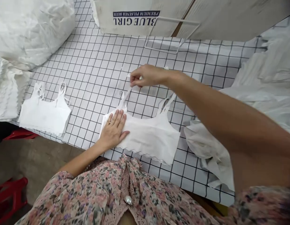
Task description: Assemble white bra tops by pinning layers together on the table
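Note:
A white camisole crop top [149,132] lies flat on the checked tablecloth in front of me, straps pointing away. My left hand [114,129] rests on its left side, fingers stretched out and pressing the cloth flat. Above it, my right hand [145,76] pinches the end of the top's left shoulder strap [126,95], drawing it up and to the right. The right-hand straps [165,104] lie loose on the cloth, partly behind my right forearm. Off to the left lies another white camisole top [45,111], spread flat with its straps looped.
A large cardboard box [140,26] stands at the back, with a white wire frame [171,34] before it. White garments [259,84] pile up on the right. A big white bag [29,31] and folded garments [6,90] sit left. Red stools [13,193] stand below the table edge.

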The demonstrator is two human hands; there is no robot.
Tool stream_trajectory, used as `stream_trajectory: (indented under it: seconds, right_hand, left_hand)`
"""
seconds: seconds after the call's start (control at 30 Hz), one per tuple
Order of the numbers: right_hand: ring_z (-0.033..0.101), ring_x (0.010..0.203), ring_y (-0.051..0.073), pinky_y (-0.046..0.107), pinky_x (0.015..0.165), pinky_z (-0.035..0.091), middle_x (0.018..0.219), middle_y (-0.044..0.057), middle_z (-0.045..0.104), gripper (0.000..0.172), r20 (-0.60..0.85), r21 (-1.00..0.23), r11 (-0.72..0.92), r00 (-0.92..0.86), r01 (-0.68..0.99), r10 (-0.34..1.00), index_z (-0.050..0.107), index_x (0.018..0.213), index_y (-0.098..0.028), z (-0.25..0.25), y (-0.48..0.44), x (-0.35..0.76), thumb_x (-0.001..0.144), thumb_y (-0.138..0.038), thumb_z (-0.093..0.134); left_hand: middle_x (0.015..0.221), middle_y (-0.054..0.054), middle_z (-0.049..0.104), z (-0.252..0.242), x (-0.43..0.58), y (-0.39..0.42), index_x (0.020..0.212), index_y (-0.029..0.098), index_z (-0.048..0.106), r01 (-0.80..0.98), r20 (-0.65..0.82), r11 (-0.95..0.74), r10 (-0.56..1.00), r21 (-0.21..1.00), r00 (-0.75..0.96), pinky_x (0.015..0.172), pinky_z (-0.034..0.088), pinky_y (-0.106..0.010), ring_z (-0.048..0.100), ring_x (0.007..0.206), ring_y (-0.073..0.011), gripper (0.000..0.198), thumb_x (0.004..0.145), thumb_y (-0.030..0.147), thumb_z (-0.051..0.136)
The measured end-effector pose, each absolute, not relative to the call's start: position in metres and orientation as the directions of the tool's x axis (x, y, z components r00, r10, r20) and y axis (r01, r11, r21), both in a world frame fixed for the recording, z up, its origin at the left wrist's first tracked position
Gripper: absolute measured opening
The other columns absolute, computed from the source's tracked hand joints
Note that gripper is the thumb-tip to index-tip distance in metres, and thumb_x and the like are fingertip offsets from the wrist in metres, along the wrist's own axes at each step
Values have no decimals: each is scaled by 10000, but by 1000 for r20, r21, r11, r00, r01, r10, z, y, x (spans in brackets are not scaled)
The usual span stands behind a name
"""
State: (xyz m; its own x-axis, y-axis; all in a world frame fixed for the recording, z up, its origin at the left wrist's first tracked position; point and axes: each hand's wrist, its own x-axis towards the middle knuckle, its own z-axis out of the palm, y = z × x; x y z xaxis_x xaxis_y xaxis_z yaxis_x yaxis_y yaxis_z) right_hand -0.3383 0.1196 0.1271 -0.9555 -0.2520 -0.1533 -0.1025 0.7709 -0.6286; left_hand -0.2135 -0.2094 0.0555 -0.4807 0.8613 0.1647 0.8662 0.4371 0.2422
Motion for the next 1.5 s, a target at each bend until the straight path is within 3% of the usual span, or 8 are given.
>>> stream_trajectory:
  seconds: [0.23,0.37,0.5,0.67,0.83,1.03,1.23,1.5]
  right_hand:
    - [765,1112,207,449,1103,528,985,30,833,332,-556,-283,919,-828,275,77,845,849,-135,222,180,-358,888,-464,867]
    - [749,1055,231,480,1043,555,978,42,836,138,-428,-217,939,-891,265,153,877,882,-178,250,169,-332,819,-274,954]
    - [722,854,207,605,1129,526,903,54,823,78,-43,-240,971,-999,7,-4,855,893,-192,231,108,-264,958,-173,817]
    - [687,887,281,682,1125,498,885,114,785,292,293,-163,961,-941,-225,-170,804,894,-183,178,27,-169,1079,-245,586]
    - [678,846,243,448,862,520,901,67,798,228,381,-563,820,-914,-105,144,821,987,-254,155,21,-125,1080,-383,657]
    - [667,908,258,475,936,533,802,40,747,365,36,-900,423,-948,106,315,797,761,-286,138,20,-122,907,-620,825]
    - [667,962,274,567,1054,531,852,45,743,420,-84,-973,189,-967,132,242,815,751,-294,142,-5,-114,801,-704,893]
    - [653,635,154,346,652,629,722,37,704,488,-324,-929,-234,-935,287,141,802,703,-218,154,-3,-126,601,-619,1061]
  left_hand:
    - [1880,-184,190,49,-217,-210,1830,180,13,832,159,417,853,367,-498,1455,240,-611,160,1778,-348,897,1151,464,525]
    - [1824,-193,364,64,-221,-208,1734,154,410,665,125,371,809,648,-574,1455,211,-651,250,1761,-359,701,1131,478,556]
    - [1629,-141,661,105,-227,-188,1495,206,697,-94,-143,108,712,990,-688,1417,351,-574,536,1628,-310,496,1107,504,612]
    - [1134,-136,852,139,-238,-152,1050,160,794,-853,-501,-126,762,507,-411,1216,584,-491,815,1161,-255,430,1135,518,572]
    - [1094,-139,851,150,-231,-152,1024,135,802,-897,-519,-129,778,422,-355,1158,616,-503,817,1117,-262,318,1135,311,562]
    - [1251,-142,846,152,-218,-162,1075,179,835,-828,-483,-64,786,557,-386,1156,622,-499,769,1256,-288,237,1040,388,728]
    - [1364,-121,819,146,-249,-157,1079,199,806,-688,-460,-9,738,726,-495,1199,589,-456,738,1366,-271,178,1039,342,709]
    - [1265,-150,847,145,-316,-156,1079,165,798,-606,-476,99,721,789,-503,1163,619,-437,810,1224,-265,240,966,374,835]
